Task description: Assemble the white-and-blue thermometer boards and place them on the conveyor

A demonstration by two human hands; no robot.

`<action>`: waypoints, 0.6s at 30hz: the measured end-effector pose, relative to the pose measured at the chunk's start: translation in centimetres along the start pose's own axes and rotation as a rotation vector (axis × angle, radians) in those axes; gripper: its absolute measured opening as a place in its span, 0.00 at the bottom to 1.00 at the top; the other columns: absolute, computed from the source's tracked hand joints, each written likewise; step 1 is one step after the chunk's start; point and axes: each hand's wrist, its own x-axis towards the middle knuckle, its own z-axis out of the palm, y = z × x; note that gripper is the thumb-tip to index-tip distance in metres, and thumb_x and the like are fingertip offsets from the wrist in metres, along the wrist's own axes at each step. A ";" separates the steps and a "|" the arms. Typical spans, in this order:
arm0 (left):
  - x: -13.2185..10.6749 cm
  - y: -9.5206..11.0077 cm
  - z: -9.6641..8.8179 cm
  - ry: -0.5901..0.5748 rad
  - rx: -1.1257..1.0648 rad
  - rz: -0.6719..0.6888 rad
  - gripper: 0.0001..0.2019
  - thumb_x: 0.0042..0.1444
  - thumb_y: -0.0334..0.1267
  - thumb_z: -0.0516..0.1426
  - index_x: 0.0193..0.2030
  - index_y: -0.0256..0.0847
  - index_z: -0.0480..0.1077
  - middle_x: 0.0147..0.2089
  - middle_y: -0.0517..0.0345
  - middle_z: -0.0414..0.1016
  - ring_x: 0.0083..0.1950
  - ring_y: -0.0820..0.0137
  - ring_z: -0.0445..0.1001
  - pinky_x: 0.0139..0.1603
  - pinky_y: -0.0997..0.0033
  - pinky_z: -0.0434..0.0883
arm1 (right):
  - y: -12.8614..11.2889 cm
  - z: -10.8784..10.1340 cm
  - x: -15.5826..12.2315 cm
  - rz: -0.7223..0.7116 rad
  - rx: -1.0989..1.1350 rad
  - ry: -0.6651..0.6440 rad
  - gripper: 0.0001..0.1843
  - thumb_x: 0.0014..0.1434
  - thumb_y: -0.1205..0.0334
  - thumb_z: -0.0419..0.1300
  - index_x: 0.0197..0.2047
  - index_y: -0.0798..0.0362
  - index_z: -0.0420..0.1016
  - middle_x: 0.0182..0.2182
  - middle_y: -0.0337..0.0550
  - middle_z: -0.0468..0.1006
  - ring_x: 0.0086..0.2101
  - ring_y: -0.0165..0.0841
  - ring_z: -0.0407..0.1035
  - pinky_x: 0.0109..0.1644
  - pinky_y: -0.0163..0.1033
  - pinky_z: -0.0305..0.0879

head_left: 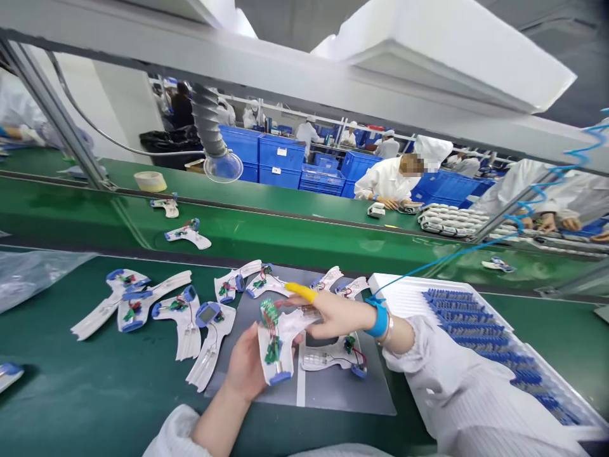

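My left hand [247,368] grips a white half shell [278,346] of a handheld device, with green circuit boards and red wires inside, held upright over a grey mat [333,393]. My right hand [328,311] reaches across to the shell's top, its fingers pinched on the upper edge. The forefinger wears a yellow finger cot [301,291], and a blue wrist strap [379,316] with a coiled cord circles the wrist. Another open shell [333,358] lies on the mat below my right hand.
Several white shells [157,308] lie on the green bench to the left. A white tray of blue parts [480,330] sits at right. Two shells [188,233] ride the green conveyor beyond. A plastic bag [28,273] is far left. Co-workers [390,181] in white sit opposite.
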 end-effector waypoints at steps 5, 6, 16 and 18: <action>-0.5 -0.1 1.9 0.164 0.678 0.182 0.33 0.45 0.45 0.61 0.58 0.41 0.58 0.48 0.49 0.72 0.47 0.59 0.71 0.46 0.61 0.67 | -2.2 -0.6 -0.4 -0.020 -0.001 0.122 0.28 0.55 0.69 0.53 0.59 0.55 0.55 0.47 0.47 0.72 0.44 0.34 0.67 0.49 0.38 0.62; -0.6 0.0 2.3 0.191 0.890 0.256 0.30 0.45 0.42 0.61 0.56 0.41 0.60 0.51 0.49 0.70 0.50 0.59 0.69 0.50 0.60 0.65 | -2.7 -0.5 -0.5 -0.030 -0.055 0.113 0.25 0.56 0.65 0.55 0.57 0.57 0.58 0.45 0.48 0.73 0.43 0.35 0.68 0.47 0.39 0.62; -2.2 0.8 2.8 0.059 1.356 0.290 0.27 0.44 0.39 0.60 0.53 0.44 0.61 0.57 0.49 0.61 0.58 0.57 0.62 0.57 0.57 0.60 | -4.8 1.3 -1.2 -0.226 -0.501 0.018 0.11 0.60 0.64 0.53 0.46 0.57 0.68 0.44 0.49 0.70 0.40 0.34 0.66 0.43 0.38 0.64; -2.6 0.8 2.7 -0.141 1.010 0.053 0.33 0.41 0.49 0.62 0.55 0.44 0.60 0.50 0.49 0.68 0.49 0.58 0.69 0.47 0.60 0.68 | -4.7 1.4 -1.3 -0.363 -0.429 0.047 0.11 0.61 0.64 0.53 0.46 0.56 0.68 0.45 0.47 0.71 0.41 0.31 0.66 0.43 0.36 0.64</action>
